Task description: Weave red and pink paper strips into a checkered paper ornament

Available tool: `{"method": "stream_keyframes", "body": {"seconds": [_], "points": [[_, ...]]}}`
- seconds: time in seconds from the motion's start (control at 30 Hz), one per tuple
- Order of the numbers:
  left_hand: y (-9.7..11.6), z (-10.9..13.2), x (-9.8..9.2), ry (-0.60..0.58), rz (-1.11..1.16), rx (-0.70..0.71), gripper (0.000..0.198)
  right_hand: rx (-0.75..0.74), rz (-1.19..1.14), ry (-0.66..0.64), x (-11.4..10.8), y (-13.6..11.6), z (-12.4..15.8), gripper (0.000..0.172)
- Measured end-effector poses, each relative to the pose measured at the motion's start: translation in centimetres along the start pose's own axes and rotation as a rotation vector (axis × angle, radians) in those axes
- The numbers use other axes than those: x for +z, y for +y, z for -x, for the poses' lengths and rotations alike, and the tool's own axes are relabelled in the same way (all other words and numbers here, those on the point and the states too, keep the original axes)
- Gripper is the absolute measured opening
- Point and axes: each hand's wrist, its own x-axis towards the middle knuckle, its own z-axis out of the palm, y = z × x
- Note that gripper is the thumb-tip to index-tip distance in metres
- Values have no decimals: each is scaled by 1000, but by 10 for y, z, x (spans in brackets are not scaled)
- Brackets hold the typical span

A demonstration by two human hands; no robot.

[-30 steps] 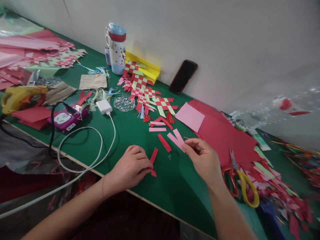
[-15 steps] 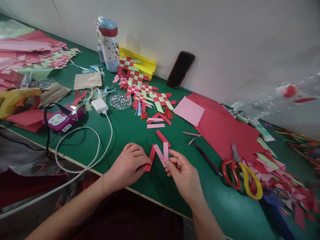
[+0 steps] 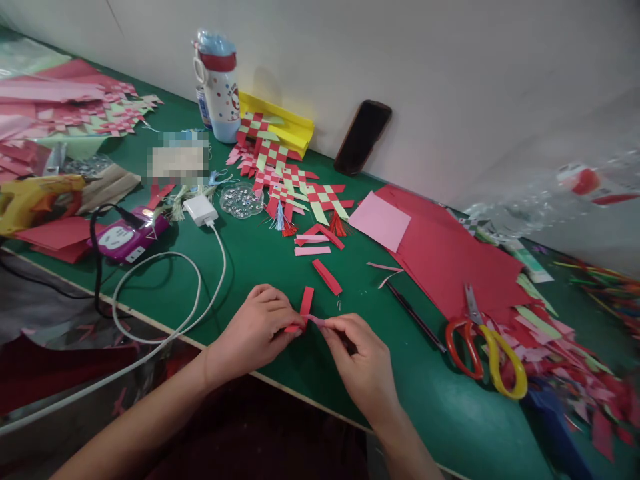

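My left hand (image 3: 257, 330) is closed on a folded red paper strip (image 3: 305, 303) near the front edge of the green table (image 3: 260, 267). My right hand (image 3: 357, 353) pinches a folded pink paper strip (image 3: 315, 320) and holds it against the red one, the two hands almost touching. Another folded red strip (image 3: 327, 276) lies just beyond them. More red and pink strips (image 3: 313, 241) lie further back.
Woven red, pink and green paper pieces (image 3: 287, 180) spread toward a water bottle (image 3: 218, 87) and a phone (image 3: 363, 137) at the wall. Red paper sheets (image 3: 445, 260), scissors (image 3: 487, 353) and a pen (image 3: 415, 317) lie right. A white charger cable (image 3: 165, 293), a purple power strip (image 3: 127, 237) and a yellow glue gun (image 3: 35, 200) lie left.
My right hand has carried the pink strip from the right down to the red strip in my left hand, turning it edge-on. My left hand has barely moved.
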Motion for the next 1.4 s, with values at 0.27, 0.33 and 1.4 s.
{"method": "stream_keyframes", "body": {"seconds": [0.27, 0.33, 1.4], "points": [[0, 1, 0, -2, 8, 3, 12, 5, -58, -26, 1, -7, 2, 16], [0, 0, 0, 4, 8, 8, 13, 0, -72, -40, 2, -9, 3, 15], [4, 4, -2, 249, 310, 74, 14, -23, 37, -178, -1, -15, 6, 19]]}}
